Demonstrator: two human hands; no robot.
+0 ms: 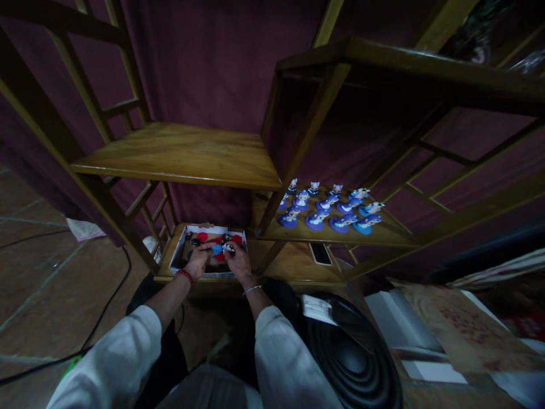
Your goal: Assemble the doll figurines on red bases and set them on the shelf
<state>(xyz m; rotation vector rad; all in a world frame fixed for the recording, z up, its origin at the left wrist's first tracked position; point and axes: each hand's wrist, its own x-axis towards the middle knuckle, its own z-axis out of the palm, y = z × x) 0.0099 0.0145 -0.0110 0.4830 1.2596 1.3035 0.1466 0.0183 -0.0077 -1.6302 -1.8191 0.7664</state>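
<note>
Both hands are together over a white cardboard box [174, 260] on the low shelf. A small figurine [217, 249] with a round blue base lies between them. My left hand [200, 260] is closed on the blue base, with its fingers pointing right. My right hand [239, 262] is closed on the white and dark upper part, and its fingertips hide some of it. Inside the box are red round pieces [202, 236] and dark pieces [195, 242]. I cannot tell whether the base and the upper part are joined.
Several purple-and-blue figurines [315, 218] stand in rows on the right-hand shelf [389, 233]. Below it lies a phone [320, 254]. A wooden shelf board [183, 153] juts out above the box. At right are a black round stool [353, 352] and cardboard [464, 324]; a cable [108, 315] crosses the floor.
</note>
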